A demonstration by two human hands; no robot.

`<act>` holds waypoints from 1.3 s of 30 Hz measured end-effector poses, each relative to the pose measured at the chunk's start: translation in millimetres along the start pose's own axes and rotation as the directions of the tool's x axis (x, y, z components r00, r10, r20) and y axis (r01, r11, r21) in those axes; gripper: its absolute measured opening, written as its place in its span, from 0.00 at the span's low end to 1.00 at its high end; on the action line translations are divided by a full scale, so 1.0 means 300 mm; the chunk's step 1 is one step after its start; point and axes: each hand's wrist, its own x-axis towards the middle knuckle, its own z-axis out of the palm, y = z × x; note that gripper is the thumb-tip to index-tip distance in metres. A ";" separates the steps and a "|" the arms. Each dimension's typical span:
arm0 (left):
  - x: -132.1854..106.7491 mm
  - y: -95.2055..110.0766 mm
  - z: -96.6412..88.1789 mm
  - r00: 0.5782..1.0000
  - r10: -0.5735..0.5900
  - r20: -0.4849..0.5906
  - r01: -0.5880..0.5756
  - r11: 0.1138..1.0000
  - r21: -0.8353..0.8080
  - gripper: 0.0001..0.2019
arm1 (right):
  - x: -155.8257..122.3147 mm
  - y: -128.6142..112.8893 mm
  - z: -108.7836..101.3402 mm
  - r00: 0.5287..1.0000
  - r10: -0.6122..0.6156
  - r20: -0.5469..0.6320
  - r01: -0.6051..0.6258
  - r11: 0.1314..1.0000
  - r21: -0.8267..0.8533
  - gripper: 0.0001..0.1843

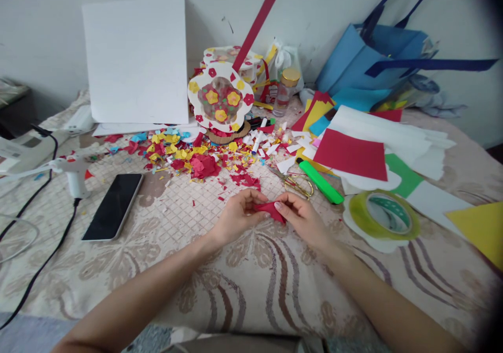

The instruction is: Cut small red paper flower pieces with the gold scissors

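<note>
A small folded piece of red paper (274, 210) is pinched between my two hands, just above the patterned tablecloth (157, 269). My left hand (242, 212) closes on its left end, thumb below and fingers above. On the other end, my right hand (301, 214) presses with thumb and forefinger. Gold-handled scissors (296, 184) lie just beyond my right hand, beside a green box cutter (320, 181). Past my hands are heaped red, yellow and blue paper scraps (168, 146) and a crumpled-looking red paper bunch (205, 166).
A flower-shaped paper lantern (220, 99) stands at the back near a glass jar (286, 92). A phone (113, 206) and a white glue gun (74, 175) with cords lie left. Right are clear tape (353, 217), red paper (351, 154) and a blue bag (349, 54).
</note>
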 end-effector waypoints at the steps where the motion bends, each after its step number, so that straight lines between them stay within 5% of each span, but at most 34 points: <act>1: 0.001 -0.002 0.000 1.000 -0.014 -0.006 0.013 1.000 -0.023 0.14 | 0.000 0.000 0.000 1.000 -0.002 0.000 0.002 1.000 0.001 0.13; 15: 0.008 -0.004 -0.001 0.991 -0.126 -0.047 0.117 0.979 -0.168 0.18 | -0.007 -0.005 0.002 0.998 -0.041 -0.043 0.038 0.998 -0.053 0.10; 21: 0.008 -0.001 0.000 0.949 -0.311 0.055 0.316 0.927 -0.202 0.17 | -0.006 -0.003 -0.006 0.994 -0.065 -0.083 0.059 0.996 -0.066 0.10; 39: -0.001 0.010 0.014 0.963 -0.270 0.023 0.266 0.926 -0.268 0.21 | 0.000 0.005 -0.011 0.988 -0.092 -0.122 0.087 0.995 -0.050 0.09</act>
